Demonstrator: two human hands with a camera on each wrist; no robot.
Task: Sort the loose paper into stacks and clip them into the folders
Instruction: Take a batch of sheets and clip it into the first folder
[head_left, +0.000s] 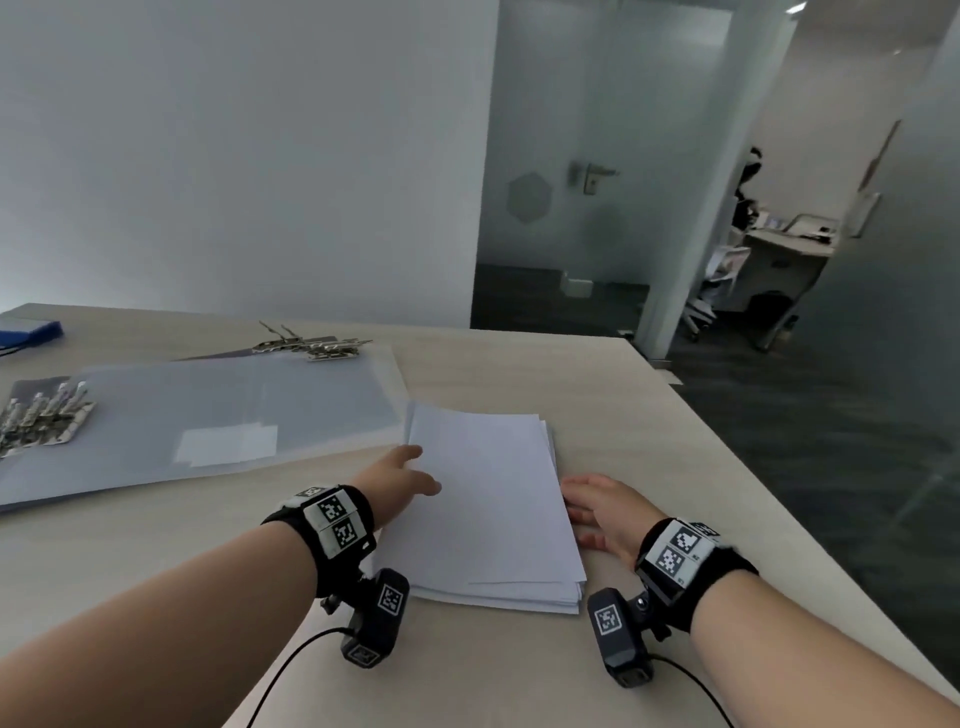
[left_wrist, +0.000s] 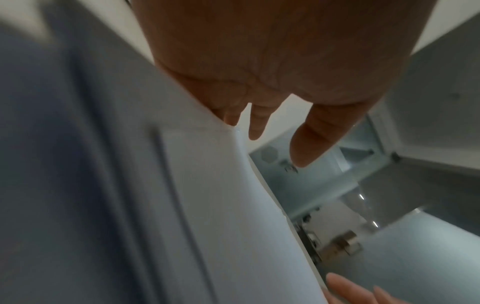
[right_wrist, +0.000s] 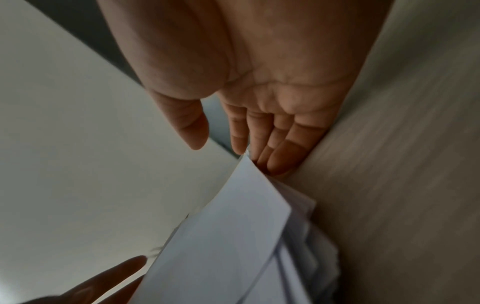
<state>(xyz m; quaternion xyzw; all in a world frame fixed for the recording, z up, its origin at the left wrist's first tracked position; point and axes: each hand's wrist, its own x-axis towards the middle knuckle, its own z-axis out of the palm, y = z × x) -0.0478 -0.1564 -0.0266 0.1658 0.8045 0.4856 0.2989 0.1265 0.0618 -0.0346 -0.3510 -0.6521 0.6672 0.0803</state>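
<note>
A stack of white paper (head_left: 493, 504) lies slightly fanned on the table in front of me. My left hand (head_left: 415, 467) is at the stack's left edge, thumb over the top sheet and fingers straight along the edge. In the left wrist view that hand (left_wrist: 272, 139) has straight, spread fingers beside the paper (left_wrist: 221, 205). My right hand (head_left: 582, 509) rests on the table with straight fingers touching the stack's right edge. The right wrist view shows its fingertips (right_wrist: 275, 162) against the sheets (right_wrist: 233, 236). Open translucent folders (head_left: 208, 415) with metal clips (head_left: 311, 345) lie to the left.
A second set of metal clips (head_left: 41, 421) sits on the folders' left part. A blue folder (head_left: 31, 332) lies at the far left. The table's right edge (head_left: 727, 441) runs diagonally close to the right hand; dark floor lies beyond it.
</note>
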